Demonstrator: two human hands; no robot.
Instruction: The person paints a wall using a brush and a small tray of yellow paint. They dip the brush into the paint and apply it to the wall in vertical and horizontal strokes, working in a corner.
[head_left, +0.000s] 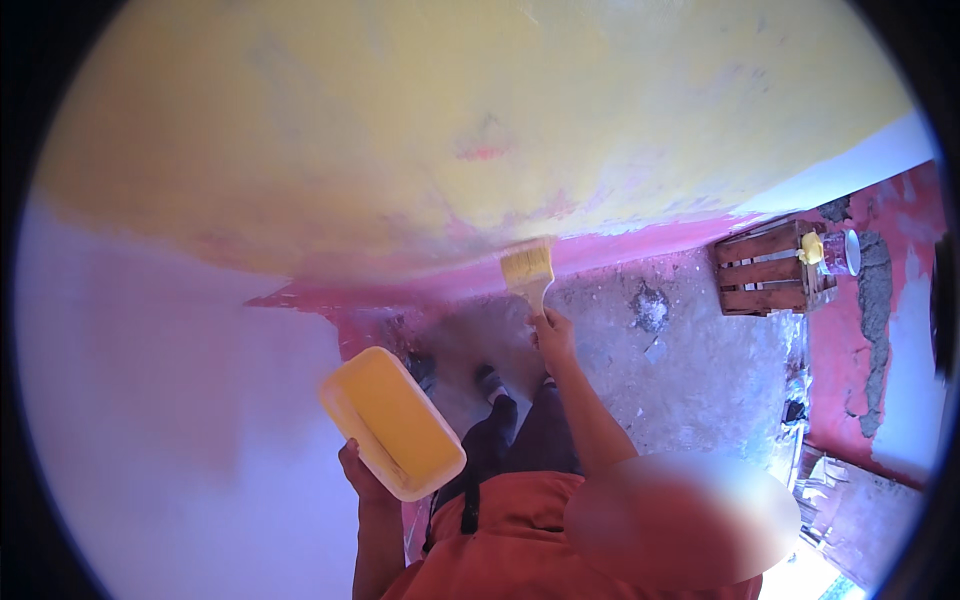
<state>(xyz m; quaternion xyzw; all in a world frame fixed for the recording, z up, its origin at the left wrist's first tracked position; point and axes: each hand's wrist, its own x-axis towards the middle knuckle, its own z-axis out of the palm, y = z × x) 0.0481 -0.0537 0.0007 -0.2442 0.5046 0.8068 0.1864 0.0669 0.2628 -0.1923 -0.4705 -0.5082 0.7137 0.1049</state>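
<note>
My right hand (552,335) grips the pale handle of a wide paintbrush (528,270). The brush's yellow-coated bristles point up at the lower part of the wall (400,130), where yellow paint meets pink; they look to be touching it. Patches of pink show through the yellow in places. In my left hand (362,472) is a rectangular plastic tub (395,425) with yellow paint inside, tilted and held by its near left side. Most of the left fingers are hidden beneath the tub.
A slatted wooden crate (765,270) stands at the right by the wall, bearing a white bucket (840,253) and something yellow (810,248). A whitish splatter (651,309) marks the grey floor (700,370). A pale wall (170,400) rises close on my left.
</note>
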